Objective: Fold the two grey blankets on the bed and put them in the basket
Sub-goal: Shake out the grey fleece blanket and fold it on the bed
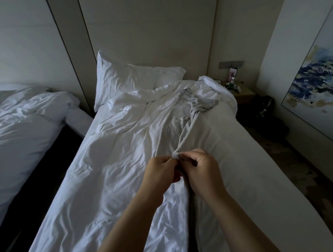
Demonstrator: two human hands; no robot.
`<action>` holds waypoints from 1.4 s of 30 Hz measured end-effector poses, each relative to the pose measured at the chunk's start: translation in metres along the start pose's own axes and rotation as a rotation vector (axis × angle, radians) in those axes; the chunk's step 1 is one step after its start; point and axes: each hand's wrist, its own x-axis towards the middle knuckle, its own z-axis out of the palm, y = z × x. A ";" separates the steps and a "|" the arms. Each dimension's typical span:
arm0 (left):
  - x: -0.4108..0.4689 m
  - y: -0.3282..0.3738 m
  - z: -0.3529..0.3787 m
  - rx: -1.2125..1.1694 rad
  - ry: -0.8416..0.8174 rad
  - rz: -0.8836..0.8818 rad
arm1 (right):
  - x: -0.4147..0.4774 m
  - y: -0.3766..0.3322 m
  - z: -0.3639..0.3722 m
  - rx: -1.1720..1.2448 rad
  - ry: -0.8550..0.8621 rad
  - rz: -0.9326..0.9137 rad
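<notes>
No text you can read here.
The small pink-fronted item [232, 73] standing on the bedside table [245, 94] may carry print, but it is too small and dim for you to make out. The painting [317, 79] on the wall to your right shows only abstract blue and gold colour.

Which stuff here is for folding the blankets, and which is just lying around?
For the job: grey blanket, left hand, right hand, bed. No basket in view.
Just lying about: pillow, other bed, nightstand, painting.
</notes>
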 end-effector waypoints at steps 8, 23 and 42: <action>0.000 0.002 -0.001 -0.078 0.009 -0.050 | 0.000 0.005 0.002 -0.073 -0.062 -0.091; 0.007 0.023 -0.010 -0.303 -0.090 0.050 | 0.011 0.053 0.016 -0.142 0.128 -0.063; 0.069 -0.160 -0.188 -0.470 0.459 -0.764 | 0.036 0.216 -0.107 -0.301 0.205 1.008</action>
